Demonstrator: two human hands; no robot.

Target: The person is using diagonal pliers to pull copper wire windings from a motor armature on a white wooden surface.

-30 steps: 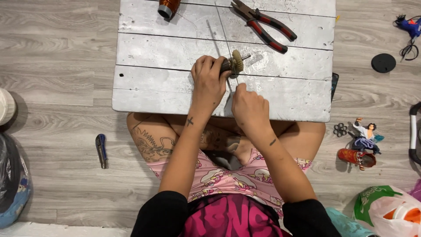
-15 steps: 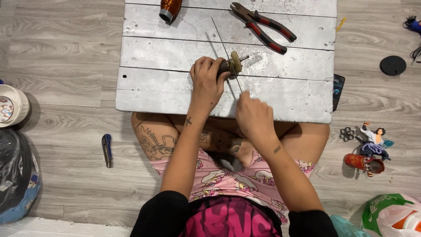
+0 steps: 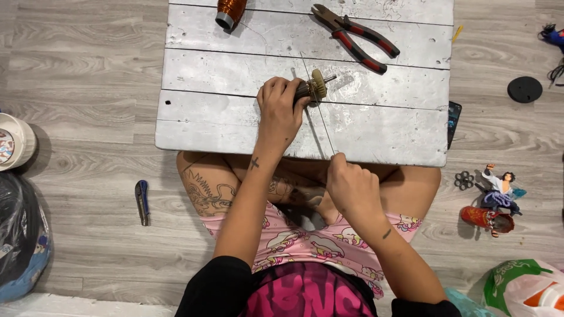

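While the small motor rotor point(image 3: 311, 88) lies on the middle plank of the white wooden board point(image 3: 205, 70), I see my left hand point(image 3: 279, 108) wrapped around its dark body, fingers closed tight on it, with the pale toothed end and a short shaft sticking out to the right of my fingertips. From that rotor a thin wire point(image 3: 320, 120) runs straight down across the lower plank to my right hand point(image 3: 352, 188), which sits just past the near edge of the board, above my lap. Its fingers are pinched together on the wire's near end, and the strand looks taut between the two hands.

Further up the board, a spool of copper wire point(image 3: 230, 10) rests at the far edge, and red-handled pliers point(image 3: 355, 36) lie diagonally to the right of it, well apart from both hands.

On the grey wood floor point(image 3: 82, 70), a blue utility knife point(image 3: 141, 201) lies to the left of my knee. To the right sit a small figurine point(image 3: 498, 186), a black round disc point(image 3: 524, 89) and a green and white plastic bag point(image 3: 523, 287). A white bowl point(image 3: 14, 141) shows at the left edge.
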